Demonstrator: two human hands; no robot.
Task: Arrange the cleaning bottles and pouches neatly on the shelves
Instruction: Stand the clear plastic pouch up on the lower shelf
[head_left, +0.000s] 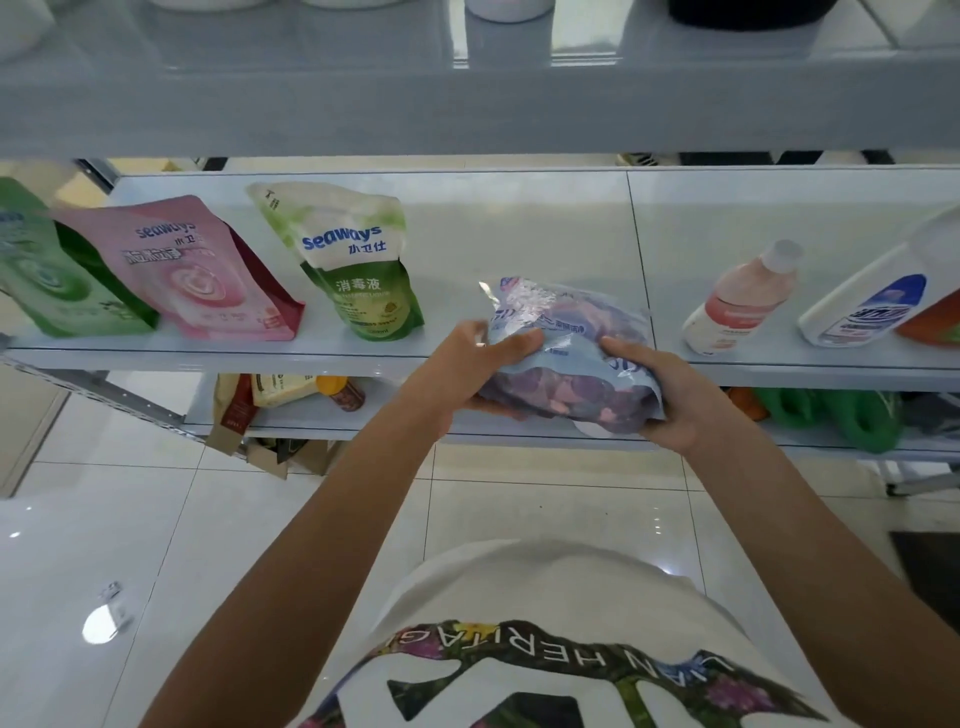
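I hold a blue and purple pouch (566, 358) with both hands at the front edge of the middle shelf (519, 244). My left hand (467, 369) grips its left side and my right hand (660, 395) grips its right end. On the shelf to the left stand a green and white Seaways pouch (358, 265), a pink pouch (202, 270) and a green pouch (57, 280), all leaning back. To the right lie a pink and white bottle (737, 301) and a white bottle with a blue label (878, 296), both tilted.
An upper shelf (467, 93) hangs above with items only partly seen. The lower shelf (519, 436) holds bags and a bottle with an orange cap (337, 392) on the left and green items (852, 421) on the right. White tiled floor lies below.
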